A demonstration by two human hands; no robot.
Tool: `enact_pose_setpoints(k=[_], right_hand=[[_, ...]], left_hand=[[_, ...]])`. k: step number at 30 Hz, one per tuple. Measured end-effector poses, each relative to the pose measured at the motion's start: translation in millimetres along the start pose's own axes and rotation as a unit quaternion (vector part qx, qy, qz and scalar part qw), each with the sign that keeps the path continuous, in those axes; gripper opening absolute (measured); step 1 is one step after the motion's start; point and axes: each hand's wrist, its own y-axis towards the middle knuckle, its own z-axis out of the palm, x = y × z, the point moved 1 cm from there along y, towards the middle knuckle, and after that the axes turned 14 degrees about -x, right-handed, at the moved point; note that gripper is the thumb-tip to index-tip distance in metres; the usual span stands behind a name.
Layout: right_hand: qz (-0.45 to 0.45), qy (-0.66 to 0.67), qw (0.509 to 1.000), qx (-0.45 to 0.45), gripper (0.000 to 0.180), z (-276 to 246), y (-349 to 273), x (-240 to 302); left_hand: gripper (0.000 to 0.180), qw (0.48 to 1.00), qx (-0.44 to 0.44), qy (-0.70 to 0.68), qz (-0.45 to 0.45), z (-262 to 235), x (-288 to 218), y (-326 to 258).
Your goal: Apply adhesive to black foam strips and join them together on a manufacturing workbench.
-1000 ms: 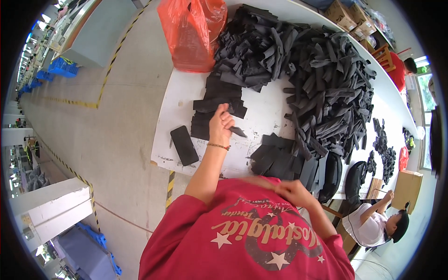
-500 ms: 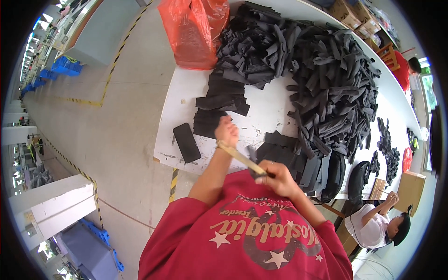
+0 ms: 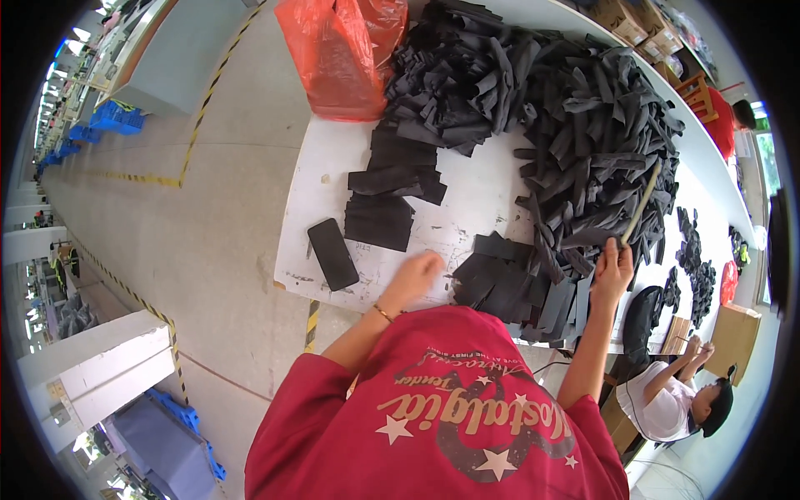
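My right hand is closed round one end of a thin, pale yellow stick. The stick points away over the right side of a large heap of black fabric strips. Smeared by motion, my left hand is low over the white table, left of a fanned stack of black fabric pieces. Its finger position is unclear. Beyond it lies a neat row of flat black strips, with more strips overlapping behind. A black phone lies to the left.
A red plastic bag stands at the table's far left corner. Smaller black piles and a dark rounded piece lie to the right. Another person sits at the right, near a cardboard box.
My right hand has swung right and away from my body, carrying the stick over the heap. My left hand has drawn back from the strip row toward the fanned stack.
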Motion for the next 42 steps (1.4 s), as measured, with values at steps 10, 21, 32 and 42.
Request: enact_pose_setpoints(k=[10, 21, 32, 42], right_hand=[[-0.260, -0.339, 0.880, 0.207, 0.021, 25.1, -73.5, -14.0], [-0.372, -0.352, 0.775, 0.371, 0.015, 68.3, -120.8, -41.0], [-0.090, -0.191, 0.899, 0.385, 0.024, 115.5, -144.2, -65.8], [-0.143, -0.201, 0.915, 0.319, 0.012, 129.3, -177.7, -59.7]], left_hand=[[0.010, 0.881, -0.239, 0.270, 0.306, -69.3, 38.6, 52.9], [0.010, 0.930, -0.193, 0.171, 0.263, -78.6, -5.8, 48.6], [0.024, 0.871, -0.391, -0.014, 0.299, -12.8, -78.6, 9.5], [0.028, 0.730, -0.189, -0.636, -0.163, 19.4, -60.8, 23.9]])
